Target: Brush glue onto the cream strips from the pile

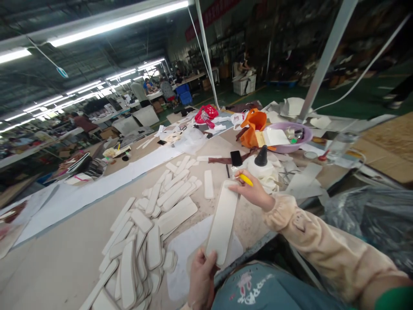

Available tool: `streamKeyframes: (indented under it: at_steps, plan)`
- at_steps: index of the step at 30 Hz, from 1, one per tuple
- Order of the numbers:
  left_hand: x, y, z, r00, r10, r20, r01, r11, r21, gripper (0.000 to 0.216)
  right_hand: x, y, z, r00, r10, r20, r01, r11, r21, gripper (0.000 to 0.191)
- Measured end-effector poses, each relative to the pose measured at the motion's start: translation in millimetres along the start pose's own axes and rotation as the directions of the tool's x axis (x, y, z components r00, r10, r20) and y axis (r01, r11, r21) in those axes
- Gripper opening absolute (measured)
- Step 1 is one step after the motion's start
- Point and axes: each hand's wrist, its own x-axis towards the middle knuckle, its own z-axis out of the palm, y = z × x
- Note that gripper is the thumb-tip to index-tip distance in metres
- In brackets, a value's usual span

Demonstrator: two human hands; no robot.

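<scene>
My left hand [201,280] pinches the near end of a long cream strip with rounded ends [223,219], held above the table's front edge. My right hand [253,189] rests on the strip's far end and holds a yellow brush handle [245,179]. Just behind that hand stand a white glue bottle with a black nozzle [261,161] and a black brush head [236,158]. To the left, several similar cream strips [151,232] lie overlapped in rows on the tabletop.
A long white sheet [97,185] runs across the beige table [64,254]. Behind are a purple basin [303,140], an orange bag [253,127], a red bag [206,114] and scissors [285,174]. A metal pole [322,64] rises at right. People work at distant tables.
</scene>
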Motion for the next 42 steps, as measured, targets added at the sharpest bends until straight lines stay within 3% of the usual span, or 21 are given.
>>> streamKeyframes:
  at_steps: [15,23,31,35,42]
  plan:
    - [1,-16,10,0.998,0.036,0.046,-0.035,0.999,-0.025,0.024,0,-1,-17,0.999,-0.037,-0.034,0.035,0.997,-0.074,0.032]
    - [-7,-6,24,0.995,-0.058,0.077,0.072,0.976,-0.204,0.051,4,-5,-28,0.996,-0.028,-0.081,0.017,0.99,-0.141,0.034]
    - [-3,-23,21,1.0,0.012,-0.009,-0.011,0.996,0.088,0.034,1,1,-31,1.0,0.013,-0.009,-0.014,0.998,-0.069,0.04]
    - [-3,-31,17,0.999,0.022,-0.034,-0.016,0.989,0.147,0.029,0,4,-29,0.999,0.038,0.034,-0.038,0.999,-0.021,0.039]
    - [-9,-35,17,0.991,-0.083,0.105,0.074,0.993,0.093,0.03,-6,4,-17,0.998,0.052,0.042,-0.05,0.997,-0.062,0.036]
